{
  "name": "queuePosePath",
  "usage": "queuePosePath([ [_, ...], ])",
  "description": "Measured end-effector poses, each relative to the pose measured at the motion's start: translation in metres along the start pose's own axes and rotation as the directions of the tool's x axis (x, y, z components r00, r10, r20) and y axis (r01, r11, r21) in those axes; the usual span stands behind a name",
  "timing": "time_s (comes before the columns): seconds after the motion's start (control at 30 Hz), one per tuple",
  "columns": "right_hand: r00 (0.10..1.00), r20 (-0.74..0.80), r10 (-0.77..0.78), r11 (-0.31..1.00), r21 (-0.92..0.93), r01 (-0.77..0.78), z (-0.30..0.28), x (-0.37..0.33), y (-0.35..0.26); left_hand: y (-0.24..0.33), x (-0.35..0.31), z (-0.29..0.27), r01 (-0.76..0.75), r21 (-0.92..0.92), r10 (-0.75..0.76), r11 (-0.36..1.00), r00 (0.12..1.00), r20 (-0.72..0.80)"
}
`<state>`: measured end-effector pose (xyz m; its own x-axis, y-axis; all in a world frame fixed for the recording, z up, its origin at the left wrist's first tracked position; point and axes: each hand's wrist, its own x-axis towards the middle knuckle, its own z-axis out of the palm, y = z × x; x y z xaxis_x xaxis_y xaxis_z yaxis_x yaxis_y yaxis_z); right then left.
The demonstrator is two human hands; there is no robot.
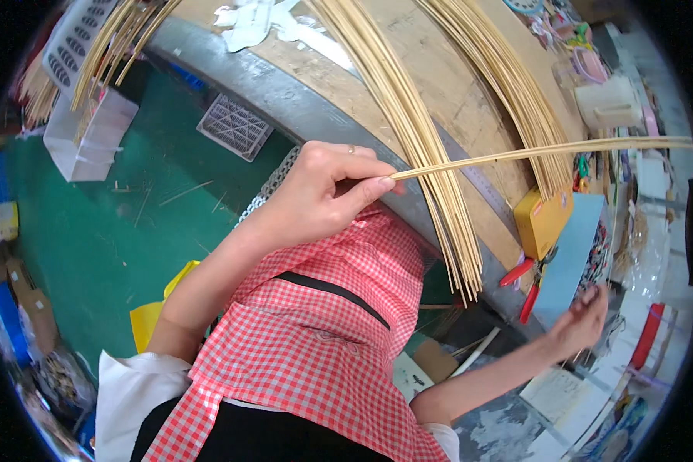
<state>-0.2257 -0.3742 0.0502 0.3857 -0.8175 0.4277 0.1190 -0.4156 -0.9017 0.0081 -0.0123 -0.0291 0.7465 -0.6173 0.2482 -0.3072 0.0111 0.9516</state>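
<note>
Nearest the camera, our red-and-white checked apron (316, 346) spreads below and to the left of the yellow box (537, 223). We have our left hand (331, 189) to the left of that box, its grip clamped: thumb and fingers pinch one end of a few slender pale rods (500, 157). These run rightward, across the middle bundle (408, 112) and above the yellow box as we see it, reaching well past it. Our right hand (581, 323) is below and to the right of the box, fingers partly bent; we cannot tell whether its grip is closed on anything.

To the left of the box, the middle bundle lies on the worktop (454, 88), its lower ends sticking out past the edge. We see the far bundle (508, 85) come down with its ends just beside the box. Just below the box are red-handled pliers (529, 296); a light blue container (568, 266) stands just to its right. Well to its left, we see the green floor (169, 231).
</note>
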Motion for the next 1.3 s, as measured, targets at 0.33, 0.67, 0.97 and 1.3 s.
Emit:
queuePosePath([
  [0.33,0.74,0.667,0.083,0.923,0.229,-0.31,0.191,-0.13,-0.02,0.014,0.0,0.005,-0.064,-0.008,0.064,0.998,0.997,0.033],
  [0.67,0.786,0.589,0.19,0.882,0.25,-0.4,0.188,-0.139,-0.027,0.014,-0.003,0.004,-0.062,-0.007,0.062,0.998,0.996,0.056],
  [0.97,0.806,0.562,0.186,0.931,0.162,-0.327,0.189,-0.146,-0.033,0.018,-0.004,0.007,-0.113,0.022,0.111,0.993,0.991,0.069],
  [1.3,0.888,0.46,-0.022,0.948,0.292,-0.128,0.183,-0.12,-0.03,0.011,0.001,-0.005,-0.066,-0.023,0.07,0.998,0.976,0.205],
])
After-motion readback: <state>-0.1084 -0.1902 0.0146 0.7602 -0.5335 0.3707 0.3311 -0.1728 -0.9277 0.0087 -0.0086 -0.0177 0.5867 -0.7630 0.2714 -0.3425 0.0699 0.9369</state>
